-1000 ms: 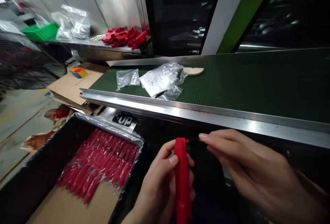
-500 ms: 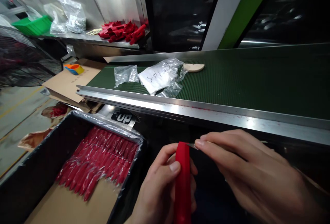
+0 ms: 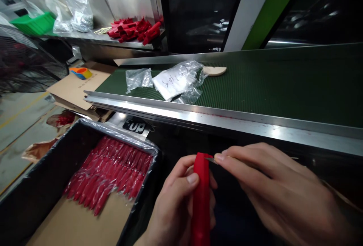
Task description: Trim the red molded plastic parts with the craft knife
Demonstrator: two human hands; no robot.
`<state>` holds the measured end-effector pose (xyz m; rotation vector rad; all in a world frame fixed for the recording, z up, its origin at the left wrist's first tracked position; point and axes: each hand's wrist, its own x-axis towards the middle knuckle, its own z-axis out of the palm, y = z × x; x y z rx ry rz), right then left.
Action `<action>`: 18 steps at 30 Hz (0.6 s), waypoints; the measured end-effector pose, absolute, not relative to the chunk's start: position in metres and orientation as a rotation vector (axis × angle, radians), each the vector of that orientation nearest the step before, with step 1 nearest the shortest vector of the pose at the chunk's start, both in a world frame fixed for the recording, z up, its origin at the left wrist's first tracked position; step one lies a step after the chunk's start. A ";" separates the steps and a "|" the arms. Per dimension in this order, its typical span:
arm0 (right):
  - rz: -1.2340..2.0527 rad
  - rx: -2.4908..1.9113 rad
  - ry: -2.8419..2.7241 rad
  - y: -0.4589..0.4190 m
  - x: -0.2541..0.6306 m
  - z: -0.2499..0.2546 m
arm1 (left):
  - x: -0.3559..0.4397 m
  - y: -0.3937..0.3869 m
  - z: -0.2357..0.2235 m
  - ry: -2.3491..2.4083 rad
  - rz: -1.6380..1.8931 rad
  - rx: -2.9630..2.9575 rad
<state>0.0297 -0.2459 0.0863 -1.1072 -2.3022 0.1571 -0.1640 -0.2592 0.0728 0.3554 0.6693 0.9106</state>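
Left hand [image 3: 177, 204] is wrapped around a long red plastic piece [image 3: 201, 197], thumb pressed on its side, holding it upright low in the middle of the view at about six o'clock. Right hand [image 3: 272, 189] comes in from four o'clock, fingers pinched on a thin blade [image 3: 210, 159] whose tip now touches the top of the red piece. A second ago that tip stood just off the top edge; half a second ago it closed in, and now it sits against the upper corner, so the trimming stroke at the tip looks to be under way. At eight o'clock, a black-lined box [image 3: 42, 185] holds a row of bagged red pieces [image 3: 110, 172]. Up at twelve, the green conveyor belt [image 3: 269, 83] carries loose plastic bags [image 3: 176, 81] and a pale wooden-looking piece [image 3: 214, 70]; more red parts [image 3: 133, 32] lie on the steel shelf at eleven
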 end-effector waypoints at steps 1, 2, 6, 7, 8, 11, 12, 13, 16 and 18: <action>0.161 -1.103 -2.309 -0.247 0.029 0.086 | -0.163 -0.259 0.073 0.670 0.920 0.350; 0.166 -1.101 -2.316 -0.248 0.029 0.085 | -0.163 -0.259 0.073 0.673 0.928 0.344; 0.138 -1.078 -2.351 -0.253 0.026 0.084 | -0.162 -0.257 0.072 0.711 0.944 0.286; 0.121 -1.065 -2.360 -0.255 0.026 0.083 | -0.163 -0.256 0.072 0.727 0.948 0.273; 0.097 -1.054 -2.361 -0.257 0.025 0.083 | -0.163 -0.255 0.073 0.745 0.948 0.268; 0.047 -1.044 -2.365 -0.264 0.021 0.081 | -0.166 -0.252 0.076 0.790 0.932 0.279; 0.044 -1.049 -2.371 -0.267 0.019 0.080 | -0.166 -0.251 0.078 0.801 0.924 0.278; 0.048 -1.061 -2.373 -0.270 0.017 0.080 | -0.167 -0.250 0.079 0.805 0.921 0.272; 0.046 -1.055 -2.359 -0.277 0.012 0.079 | -0.168 -0.246 0.082 0.786 0.947 0.262; 0.037 -1.055 -2.372 -0.280 0.009 0.081 | -0.167 -0.243 0.081 0.748 0.969 0.272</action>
